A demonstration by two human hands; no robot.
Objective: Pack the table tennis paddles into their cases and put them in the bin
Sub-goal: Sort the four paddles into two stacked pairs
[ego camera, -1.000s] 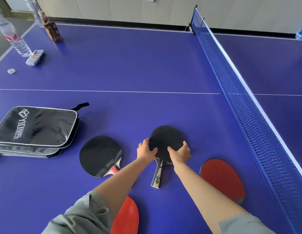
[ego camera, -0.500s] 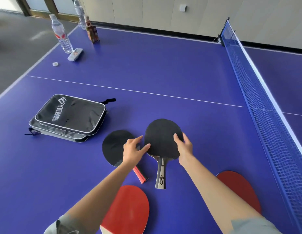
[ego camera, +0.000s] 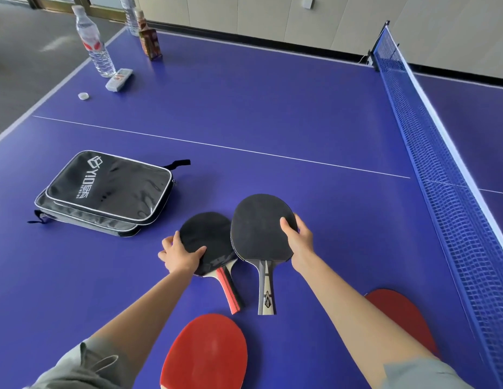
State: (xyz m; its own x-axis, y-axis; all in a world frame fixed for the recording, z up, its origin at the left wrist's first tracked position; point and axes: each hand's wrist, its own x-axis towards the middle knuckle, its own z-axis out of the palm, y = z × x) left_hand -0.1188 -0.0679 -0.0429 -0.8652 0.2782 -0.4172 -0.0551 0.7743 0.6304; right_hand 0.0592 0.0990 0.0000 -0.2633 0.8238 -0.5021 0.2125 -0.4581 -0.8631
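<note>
On the blue table (ego camera: 272, 108), beside the net (ego camera: 441, 153), we have a black-faced paddle in each hand: our left hand (ego camera: 180, 255) pinches the rim of the red-handled paddle (ego camera: 209, 242), our right hand (ego camera: 299, 242) grips the edge of the grey-handled paddle (ego camera: 261, 228), probably to pair them for the cases (ego camera: 104, 192) stacked just left. Two red paddles (ego camera: 208, 352) lie nearer, partly cut off. No bin shows.

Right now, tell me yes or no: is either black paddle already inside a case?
No: both black paddles lie out on the table, one under each hand, beside the closed cases.
</note>
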